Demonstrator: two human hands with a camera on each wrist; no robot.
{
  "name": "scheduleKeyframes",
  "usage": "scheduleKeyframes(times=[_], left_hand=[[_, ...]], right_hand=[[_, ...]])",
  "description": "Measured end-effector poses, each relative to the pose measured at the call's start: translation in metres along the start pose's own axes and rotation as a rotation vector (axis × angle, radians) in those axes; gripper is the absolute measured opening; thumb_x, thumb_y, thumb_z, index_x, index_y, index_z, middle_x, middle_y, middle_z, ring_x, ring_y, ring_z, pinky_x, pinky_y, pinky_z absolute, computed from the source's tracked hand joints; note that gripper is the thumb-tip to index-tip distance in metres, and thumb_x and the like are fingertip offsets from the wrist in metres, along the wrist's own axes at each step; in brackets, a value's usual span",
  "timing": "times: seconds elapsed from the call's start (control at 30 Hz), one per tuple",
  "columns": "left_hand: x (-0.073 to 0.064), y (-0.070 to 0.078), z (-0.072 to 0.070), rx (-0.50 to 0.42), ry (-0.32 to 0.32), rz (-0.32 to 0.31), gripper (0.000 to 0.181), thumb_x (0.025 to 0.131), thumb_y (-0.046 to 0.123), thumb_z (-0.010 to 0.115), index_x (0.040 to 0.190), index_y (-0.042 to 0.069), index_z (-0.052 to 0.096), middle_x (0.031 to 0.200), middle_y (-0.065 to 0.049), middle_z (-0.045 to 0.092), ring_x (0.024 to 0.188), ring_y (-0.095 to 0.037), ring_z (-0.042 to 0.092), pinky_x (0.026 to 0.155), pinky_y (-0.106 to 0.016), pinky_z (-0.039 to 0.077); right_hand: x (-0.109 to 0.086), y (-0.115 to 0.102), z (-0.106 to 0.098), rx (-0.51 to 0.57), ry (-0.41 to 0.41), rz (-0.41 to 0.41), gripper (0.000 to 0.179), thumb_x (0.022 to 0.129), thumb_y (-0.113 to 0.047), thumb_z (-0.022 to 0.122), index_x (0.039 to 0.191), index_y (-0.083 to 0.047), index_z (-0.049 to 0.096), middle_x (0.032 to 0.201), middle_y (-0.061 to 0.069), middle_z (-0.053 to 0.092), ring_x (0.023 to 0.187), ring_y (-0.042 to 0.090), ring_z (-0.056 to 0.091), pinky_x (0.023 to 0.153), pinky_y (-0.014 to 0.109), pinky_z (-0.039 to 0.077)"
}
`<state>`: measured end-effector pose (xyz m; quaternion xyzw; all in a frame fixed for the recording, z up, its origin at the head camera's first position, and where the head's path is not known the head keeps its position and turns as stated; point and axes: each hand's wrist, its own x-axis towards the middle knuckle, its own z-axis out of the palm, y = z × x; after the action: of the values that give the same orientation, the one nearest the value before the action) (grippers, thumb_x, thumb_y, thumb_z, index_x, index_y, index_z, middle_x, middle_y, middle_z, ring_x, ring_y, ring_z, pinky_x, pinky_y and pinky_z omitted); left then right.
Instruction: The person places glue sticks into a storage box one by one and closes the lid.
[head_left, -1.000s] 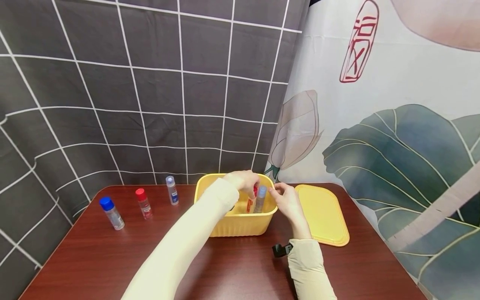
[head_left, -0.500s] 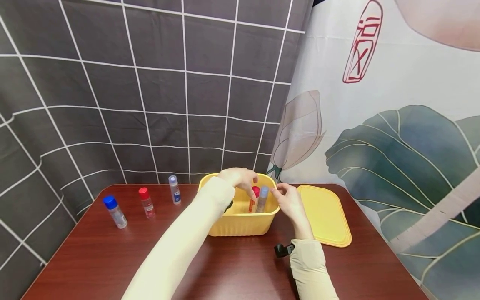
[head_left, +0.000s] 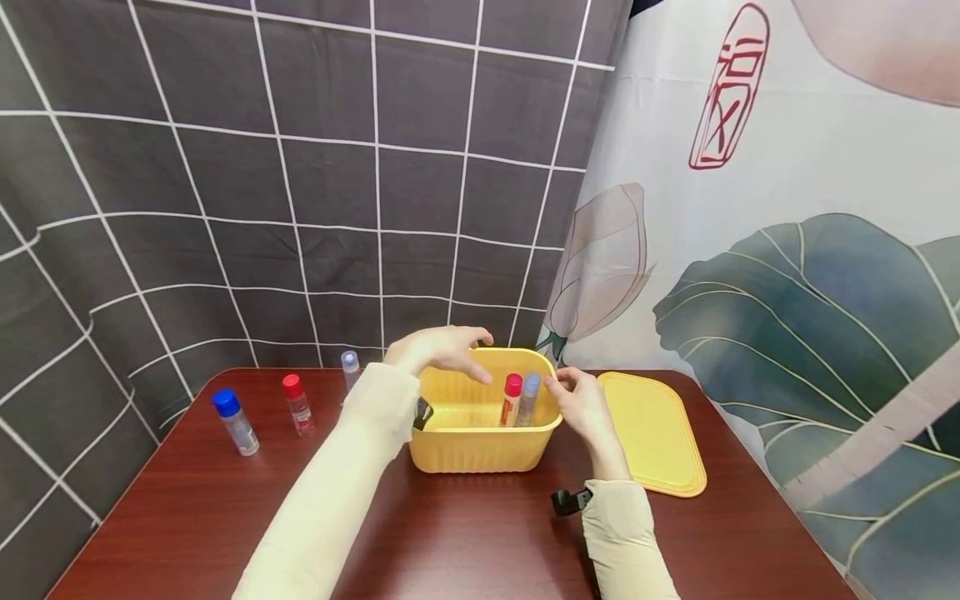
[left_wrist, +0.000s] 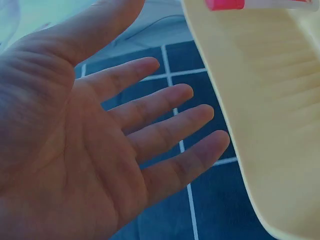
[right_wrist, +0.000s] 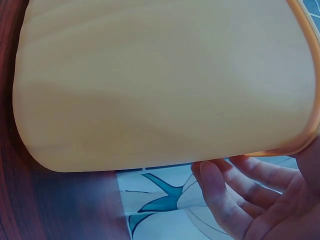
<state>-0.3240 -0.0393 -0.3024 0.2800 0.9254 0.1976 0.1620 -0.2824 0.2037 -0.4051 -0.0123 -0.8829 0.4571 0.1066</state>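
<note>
My left hand [head_left: 444, 350] hovers over the left end of a yellow plastic bin [head_left: 480, 450], fingers spread and nothing in it. In the left wrist view its bare palm [left_wrist: 90, 145] faces the camera beside the bin's rim. Inside the bin, a slim tube with a red cap [head_left: 512, 400] and orange-white label stands upright. Right beside it stands a clear tube with a pale blue cap [head_left: 528, 398]. My right hand [head_left: 585, 407] holds the bin's right end at the rim; in the right wrist view its curled fingers [right_wrist: 220, 195] reach round the far edge.
At the table's left stand a clear bottle with a blue cap [head_left: 237, 423], a red-capped one [head_left: 298, 406] and a clear-capped one [head_left: 350, 367], partly behind my left sleeve. A yellow lid [head_left: 652, 433] lies right of the bin. Hanging cloths rise behind the table.
My left hand has let go of the red-capped tube, leaving it standing in the bin, and has moved up and left. My right hand stays at the bin's rim.
</note>
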Motion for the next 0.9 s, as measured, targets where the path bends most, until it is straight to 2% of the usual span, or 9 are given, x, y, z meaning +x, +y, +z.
scheduleKeyframes(times=[0.17,0.4,0.53,0.7,0.9], left_hand=[[-0.021,-0.013,-0.001,-0.066,0.057,0.023,0.07,0.085,0.036,0.075,0.143,0.012,0.045,0.141,-0.019,0.05,0.13,-0.032,0.047,0.106,-0.046,0.036],[-0.052,-0.031,0.005,-0.163,0.167,0.052,0.067,0.084,0.031,0.076,0.141,0.009,0.047,0.135,-0.017,0.055,0.126,-0.035,0.05,0.103,-0.049,0.04],[-0.066,-0.043,0.014,-0.228,0.222,0.061,0.065,0.085,0.03,0.075,0.14,0.008,0.048,0.134,-0.014,0.056,0.124,-0.034,0.051,0.101,-0.05,0.041],[-0.081,-0.058,0.028,-0.28,0.271,0.087,0.066,0.086,0.03,0.074,0.141,0.005,0.047,0.137,-0.016,0.053,0.124,-0.036,0.051,0.1,-0.05,0.043],[-0.098,-0.077,0.043,-0.355,0.356,0.069,0.065,0.086,0.024,0.075,0.141,0.003,0.047,0.137,-0.019,0.053,0.125,-0.037,0.051,0.1,-0.05,0.042]], right_hand=[[0.0,0.0,0.0,0.01,-0.007,0.012,0.029,0.096,-0.02,0.064,0.112,0.003,0.065,0.095,0.017,0.067,0.087,0.034,0.065,0.077,0.04,0.056],[0.001,0.002,0.001,-0.009,0.011,-0.007,0.027,0.095,-0.02,0.065,0.11,0.003,0.067,0.092,0.014,0.068,0.082,0.027,0.064,0.076,0.039,0.056],[0.001,0.002,0.001,-0.014,0.018,-0.02,0.026,0.095,-0.019,0.065,0.109,0.003,0.067,0.091,0.014,0.068,0.081,0.026,0.064,0.075,0.038,0.055],[0.0,0.001,0.001,-0.005,0.019,-0.019,0.027,0.094,-0.019,0.065,0.11,0.003,0.067,0.091,0.014,0.068,0.081,0.026,0.063,0.074,0.038,0.056],[0.0,0.001,0.001,-0.009,0.019,-0.012,0.027,0.095,-0.019,0.065,0.11,0.003,0.067,0.091,0.014,0.067,0.081,0.026,0.062,0.074,0.038,0.056]])
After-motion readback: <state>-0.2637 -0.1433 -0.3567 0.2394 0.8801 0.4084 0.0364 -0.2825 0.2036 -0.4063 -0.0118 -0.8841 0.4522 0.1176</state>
